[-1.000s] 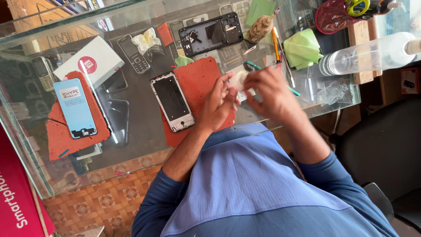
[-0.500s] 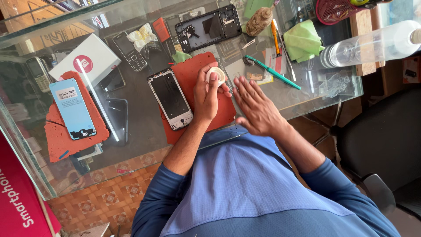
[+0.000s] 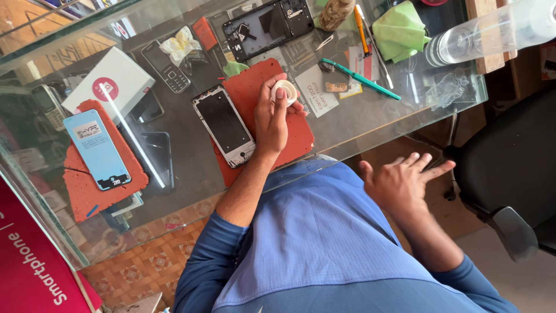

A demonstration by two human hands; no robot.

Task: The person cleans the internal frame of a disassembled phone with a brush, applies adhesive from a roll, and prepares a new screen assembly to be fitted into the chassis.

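Tape roll [image 3: 284, 91] pinched in left hand [image 3: 272, 116] over orange mat [image 3: 292, 136], right hand [image 3: 399, 184] fingers spread, past glass table edge [image 3: 405, 130]

I see my left hand [image 3: 272, 119] pinching a small white roll of tape [image 3: 285, 91] over the orange rubber work mat [image 3: 295, 136], just beside a black-screened smartphone [image 3: 223, 125] on the glass table [image 3: 370, 124]. My right hand [image 3: 399, 182] hangs open off the table's edge.
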